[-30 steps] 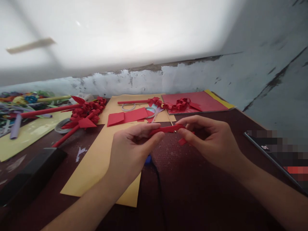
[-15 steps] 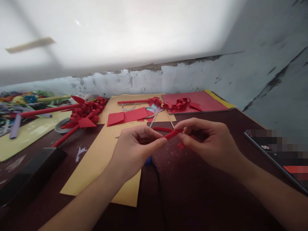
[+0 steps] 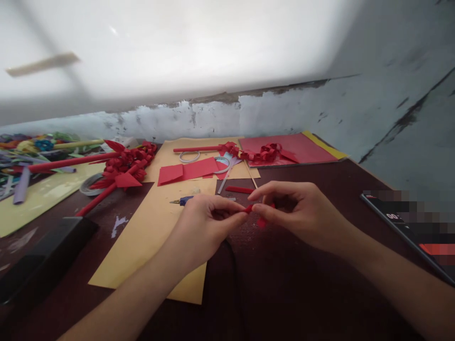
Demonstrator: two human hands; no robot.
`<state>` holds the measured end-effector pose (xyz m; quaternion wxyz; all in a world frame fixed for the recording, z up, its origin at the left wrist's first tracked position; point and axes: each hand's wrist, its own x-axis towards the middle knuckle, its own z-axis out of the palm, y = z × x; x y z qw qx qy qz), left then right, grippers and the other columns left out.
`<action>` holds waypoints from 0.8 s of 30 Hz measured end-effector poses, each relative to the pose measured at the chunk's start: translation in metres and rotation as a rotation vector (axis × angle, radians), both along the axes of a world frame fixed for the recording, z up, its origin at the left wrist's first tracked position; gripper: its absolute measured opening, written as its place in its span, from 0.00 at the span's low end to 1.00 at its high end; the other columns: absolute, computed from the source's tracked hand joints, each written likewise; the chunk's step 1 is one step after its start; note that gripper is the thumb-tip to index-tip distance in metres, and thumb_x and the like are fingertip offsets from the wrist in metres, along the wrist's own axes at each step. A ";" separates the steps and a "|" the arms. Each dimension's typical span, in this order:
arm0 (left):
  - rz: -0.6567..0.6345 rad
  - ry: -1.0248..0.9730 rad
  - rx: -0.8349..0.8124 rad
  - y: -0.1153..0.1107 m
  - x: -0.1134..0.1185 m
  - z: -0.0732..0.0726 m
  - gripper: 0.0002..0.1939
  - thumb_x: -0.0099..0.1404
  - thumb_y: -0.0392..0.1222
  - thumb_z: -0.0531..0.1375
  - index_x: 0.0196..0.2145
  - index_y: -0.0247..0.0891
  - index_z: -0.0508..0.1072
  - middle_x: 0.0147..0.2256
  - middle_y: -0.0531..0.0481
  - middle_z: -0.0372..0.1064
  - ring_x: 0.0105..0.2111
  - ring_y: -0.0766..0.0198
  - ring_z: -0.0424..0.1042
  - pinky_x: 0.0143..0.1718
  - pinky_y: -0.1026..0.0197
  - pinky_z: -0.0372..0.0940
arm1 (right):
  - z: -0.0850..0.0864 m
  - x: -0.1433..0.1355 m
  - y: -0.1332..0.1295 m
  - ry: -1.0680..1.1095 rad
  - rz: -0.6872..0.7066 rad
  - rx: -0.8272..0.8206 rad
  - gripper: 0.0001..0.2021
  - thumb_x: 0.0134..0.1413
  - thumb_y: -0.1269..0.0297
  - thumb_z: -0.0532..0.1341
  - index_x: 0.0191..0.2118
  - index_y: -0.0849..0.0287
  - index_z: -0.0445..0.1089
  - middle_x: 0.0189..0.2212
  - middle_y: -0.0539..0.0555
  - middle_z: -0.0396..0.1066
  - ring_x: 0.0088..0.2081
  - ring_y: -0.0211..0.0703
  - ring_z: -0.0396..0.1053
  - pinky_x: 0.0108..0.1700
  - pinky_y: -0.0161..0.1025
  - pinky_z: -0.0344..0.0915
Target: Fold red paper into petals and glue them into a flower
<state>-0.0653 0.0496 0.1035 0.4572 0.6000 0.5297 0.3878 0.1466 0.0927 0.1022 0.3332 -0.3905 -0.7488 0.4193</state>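
A small red paper strip (image 3: 249,209) is pinched between the thumb and index finger of my left hand (image 3: 209,220). The thumb and fingers of my right hand (image 3: 295,208) close on the strip's right part, and a red end shows below them. The fingers cover much of it. Just behind the hands another narrow red strip (image 3: 240,189) lies on the table. Partly behind my left hand is a blue hot glue gun (image 3: 185,201), its metal nozzle pointing left over a yellow-tan sheet (image 3: 149,246).
Red paper flowers on stems (image 3: 124,166) lie at left, near a black box-like object (image 3: 50,255). At the back are red paper pieces (image 3: 188,170), tape rolls (image 3: 222,165), a thin stick (image 3: 250,175) and a red folder (image 3: 291,147). A phone (image 3: 405,237) is at right.
Both hands have lowered slightly and come closer together. Less of the red strip shows between the fingers, and the glue gun's nozzle has come into clearer view at my left hand.
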 end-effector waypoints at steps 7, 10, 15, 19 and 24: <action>0.013 -0.023 -0.022 0.002 -0.001 -0.002 0.06 0.64 0.41 0.68 0.33 0.36 0.83 0.31 0.49 0.80 0.32 0.61 0.75 0.32 0.62 0.64 | 0.002 -0.001 0.005 0.013 -0.060 0.029 0.13 0.55 0.50 0.74 0.31 0.54 0.78 0.27 0.50 0.76 0.29 0.42 0.69 0.30 0.39 0.63; -0.009 -0.026 -0.039 0.001 0.001 -0.003 0.07 0.65 0.42 0.67 0.32 0.36 0.81 0.30 0.48 0.79 0.31 0.60 0.75 0.33 0.61 0.65 | 0.002 0.000 0.004 -0.059 -0.060 0.025 0.15 0.55 0.49 0.74 0.30 0.55 0.77 0.26 0.50 0.75 0.28 0.42 0.67 0.29 0.38 0.62; 0.001 -0.028 -0.047 0.001 0.003 -0.005 0.07 0.65 0.43 0.67 0.33 0.36 0.81 0.30 0.48 0.79 0.31 0.60 0.76 0.33 0.60 0.66 | 0.002 0.001 0.004 -0.066 -0.035 0.018 0.13 0.57 0.50 0.73 0.34 0.54 0.80 0.30 0.52 0.78 0.31 0.44 0.72 0.31 0.39 0.66; 0.000 -0.058 -0.054 0.002 0.002 -0.007 0.09 0.66 0.45 0.67 0.34 0.36 0.80 0.32 0.46 0.81 0.32 0.58 0.78 0.34 0.58 0.69 | 0.001 0.001 0.004 -0.028 -0.001 -0.015 0.11 0.58 0.52 0.72 0.38 0.54 0.80 0.33 0.53 0.80 0.34 0.46 0.75 0.36 0.40 0.70; 0.007 -0.054 -0.048 0.002 0.001 -0.008 0.09 0.66 0.46 0.67 0.35 0.36 0.80 0.32 0.46 0.81 0.32 0.58 0.78 0.34 0.59 0.69 | 0.000 0.002 0.004 -0.043 0.023 -0.010 0.08 0.59 0.56 0.72 0.39 0.54 0.80 0.35 0.52 0.81 0.36 0.47 0.77 0.38 0.41 0.72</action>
